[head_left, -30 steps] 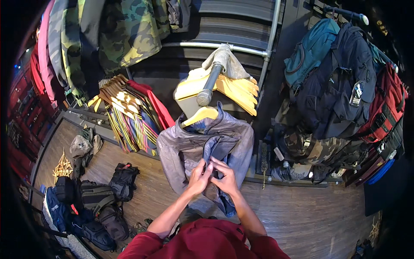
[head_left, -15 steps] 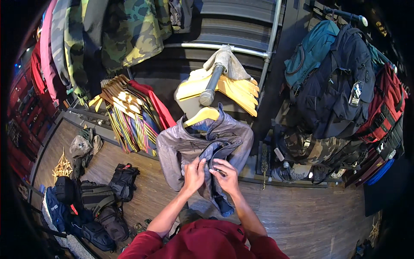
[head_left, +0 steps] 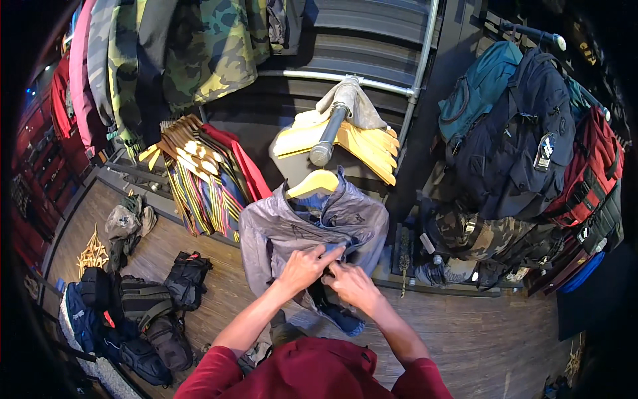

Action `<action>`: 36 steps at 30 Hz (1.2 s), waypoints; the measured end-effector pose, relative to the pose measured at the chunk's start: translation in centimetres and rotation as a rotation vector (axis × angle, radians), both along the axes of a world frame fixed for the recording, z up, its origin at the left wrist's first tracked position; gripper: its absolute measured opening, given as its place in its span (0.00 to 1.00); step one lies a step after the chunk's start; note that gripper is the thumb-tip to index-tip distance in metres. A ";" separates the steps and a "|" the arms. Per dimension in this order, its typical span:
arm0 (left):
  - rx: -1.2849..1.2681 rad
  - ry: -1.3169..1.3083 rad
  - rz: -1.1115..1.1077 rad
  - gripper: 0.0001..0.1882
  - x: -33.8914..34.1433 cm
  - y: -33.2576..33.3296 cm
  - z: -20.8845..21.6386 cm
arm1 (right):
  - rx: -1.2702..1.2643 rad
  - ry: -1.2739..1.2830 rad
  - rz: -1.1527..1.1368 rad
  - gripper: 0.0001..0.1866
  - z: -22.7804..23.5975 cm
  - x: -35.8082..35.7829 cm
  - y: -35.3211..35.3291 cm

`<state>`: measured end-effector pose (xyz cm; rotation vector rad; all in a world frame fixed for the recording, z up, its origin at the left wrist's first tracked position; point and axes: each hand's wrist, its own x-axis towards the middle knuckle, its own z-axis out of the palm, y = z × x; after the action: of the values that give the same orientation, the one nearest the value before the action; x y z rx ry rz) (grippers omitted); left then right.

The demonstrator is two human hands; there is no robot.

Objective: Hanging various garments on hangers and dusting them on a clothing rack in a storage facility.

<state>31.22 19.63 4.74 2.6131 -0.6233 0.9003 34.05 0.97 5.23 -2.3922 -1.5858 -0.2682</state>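
Note:
A grey jacket [head_left: 272, 226] with a dark lining hangs on a yellow wooden hanger [head_left: 314, 181] in front of me. My left hand [head_left: 302, 269] is at the middle of its front, closed on the front edge, with a finger reaching across to the right. Close beside it, my right hand [head_left: 351, 282] pinches the same front edge, its fingertips touching the left hand's. My hands cover the part of the edge between them. The jacket's lower hem hangs in folds below my wrists.
Above the jacket a dark pipe rail [head_left: 323, 149] juts toward me, carrying several wooden hangers [head_left: 369, 146] and a grey cloth. Striped shirts [head_left: 199, 193] and camouflage jackets [head_left: 206, 60] hang left. Backpacks [head_left: 512, 146] hang right. More bags [head_left: 146, 299] lie on the floor at left.
My hands have come together over the jacket's front edge, hiding the fold that stood open between them. The left fingers now stretch across toward the right, and the right fingers are more curled.

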 end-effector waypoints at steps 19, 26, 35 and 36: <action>0.192 0.109 -0.017 0.24 -1.0 -1.4 -0.3 | 0.923 0.083 -0.329 0.11 -0.9 -1.6 -2.9; 0.283 0.145 0.009 0.19 -1.8 -1.6 0.8 | 0.864 0.022 -0.273 0.12 -1.1 -1.6 -2.9; 0.386 0.159 -0.002 0.17 -1.7 -1.7 1.4 | 0.795 0.035 -0.308 0.11 -0.1 -1.8 -2.7; 0.398 0.166 0.002 0.19 -1.6 -1.7 1.2 | 0.793 0.035 -0.308 0.11 0.0 -1.8 -2.6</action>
<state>29.59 17.96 5.96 2.9980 -0.8253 0.5978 32.22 -1.67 5.21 -1.9540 -0.8395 -0.7468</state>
